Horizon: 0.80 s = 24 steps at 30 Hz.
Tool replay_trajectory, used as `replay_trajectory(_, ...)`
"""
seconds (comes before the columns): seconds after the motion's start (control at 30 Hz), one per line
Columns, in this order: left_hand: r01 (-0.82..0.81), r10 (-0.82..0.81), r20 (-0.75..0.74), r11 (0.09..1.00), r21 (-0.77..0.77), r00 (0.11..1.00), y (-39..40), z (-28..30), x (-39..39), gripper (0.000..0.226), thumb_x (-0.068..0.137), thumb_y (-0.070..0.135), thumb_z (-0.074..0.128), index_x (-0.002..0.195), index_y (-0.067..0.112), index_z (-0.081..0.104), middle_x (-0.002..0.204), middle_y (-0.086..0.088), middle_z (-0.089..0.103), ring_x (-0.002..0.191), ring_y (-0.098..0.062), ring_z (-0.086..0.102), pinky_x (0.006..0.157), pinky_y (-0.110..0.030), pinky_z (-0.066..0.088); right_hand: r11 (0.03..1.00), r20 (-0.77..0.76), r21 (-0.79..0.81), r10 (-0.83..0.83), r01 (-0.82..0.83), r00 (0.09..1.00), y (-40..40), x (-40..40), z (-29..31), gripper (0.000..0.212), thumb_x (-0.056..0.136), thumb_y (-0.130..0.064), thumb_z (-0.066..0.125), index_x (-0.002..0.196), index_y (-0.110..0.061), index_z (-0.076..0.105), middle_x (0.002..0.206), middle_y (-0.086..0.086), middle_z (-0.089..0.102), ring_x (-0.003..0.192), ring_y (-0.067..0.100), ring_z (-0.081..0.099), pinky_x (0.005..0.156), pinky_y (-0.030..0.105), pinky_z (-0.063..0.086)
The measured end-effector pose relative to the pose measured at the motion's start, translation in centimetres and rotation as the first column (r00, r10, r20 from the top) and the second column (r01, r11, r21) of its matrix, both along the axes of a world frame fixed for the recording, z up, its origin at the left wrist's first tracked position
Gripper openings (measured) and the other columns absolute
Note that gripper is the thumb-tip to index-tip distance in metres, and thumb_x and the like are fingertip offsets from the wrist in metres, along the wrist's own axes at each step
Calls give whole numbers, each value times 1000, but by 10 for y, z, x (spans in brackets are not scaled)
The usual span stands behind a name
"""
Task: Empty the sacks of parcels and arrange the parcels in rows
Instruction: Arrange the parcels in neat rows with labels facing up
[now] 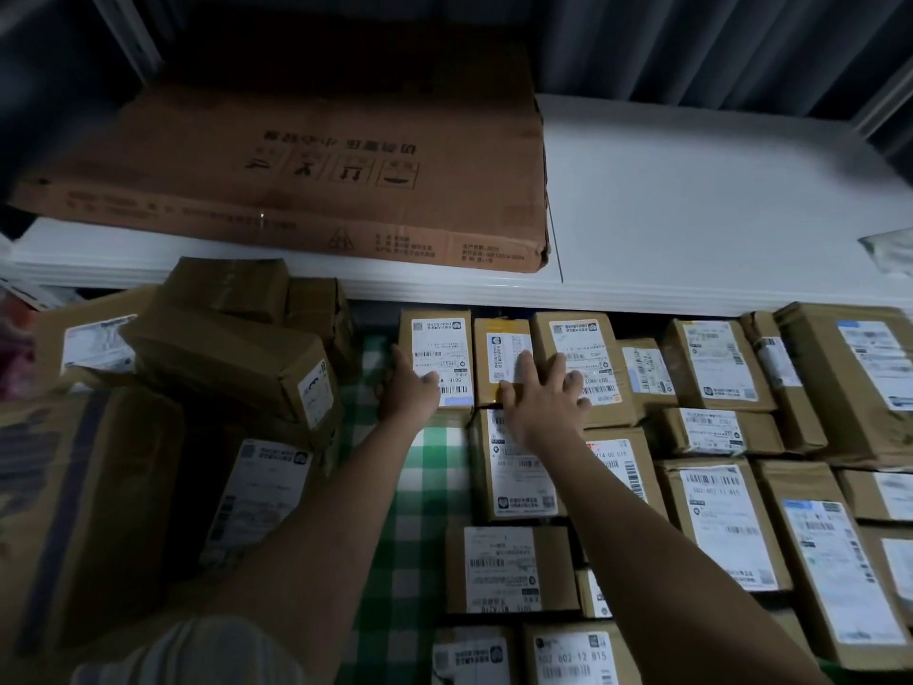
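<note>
Cardboard meets skin at the far end of the rows: the left hand (410, 388) has its fingers (401, 359) wrapped along the left side of the end parcel (437, 360), thumb lying over its label, while the right hand (541, 393) lies flat, fingers (527, 364) spread and released, across the two neighbouring parcels (538, 360). All three stand with their long axes running away from the person, tight against the near edge of the white table (691, 200). Bare green-checked cloth (395, 496) lies to the left of the gripped parcel, so the left hand is the nearer one to press it rightward into line. Unsorted parcels (232, 348) are heaped further left; a flat carton (306, 160) rests on the table.
</note>
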<state>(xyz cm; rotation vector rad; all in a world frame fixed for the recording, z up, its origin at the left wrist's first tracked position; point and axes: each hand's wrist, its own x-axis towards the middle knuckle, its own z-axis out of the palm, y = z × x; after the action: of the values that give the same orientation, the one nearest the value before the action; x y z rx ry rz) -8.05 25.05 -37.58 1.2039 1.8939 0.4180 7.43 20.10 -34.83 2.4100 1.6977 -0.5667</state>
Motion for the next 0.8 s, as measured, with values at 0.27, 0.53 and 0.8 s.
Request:
replay_trajectory(0.27, 280, -274, -69, 953, 114, 959, -54, 69, -2, 45, 98, 14, 39, 141, 4, 38, 147, -14, 39, 129, -32, 43, 102, -38, 41, 891, -316, 443, 262, -102, 912, -14, -28, 41, 51, 99, -25, 46, 148, -16, 36, 155, 16, 27, 141, 33, 25, 114, 41, 23)
replay_trajectory(0.53, 146, -72, -167, 862, 486, 983, -98, 177, -63, 26, 101, 20, 38, 112, 17, 61, 94, -1, 63, 77, -9, 58, 66, -21, 46, 872, -787, 487, 461, -46, 410, -36, -114, 82, 54, 82, -13, 69, 132, -22, 50, 125, -8, 57, 115, 5, 56, 97, 32, 49)
replay_trajectory(0.8, -204, 144, 163, 871, 448, 976, -109, 202, -132, 34, 99, 14, 41, 131, 13, 51, 125, -2, 54, 108, -11, 50, 88, -22, 38, 891, -780, 433, 296, 134, 551, -37, -188, 90, 65, 73, -23, 84, 128, -16, 49, 118, -4, 58, 102, 11, 59, 75, 15, 45)
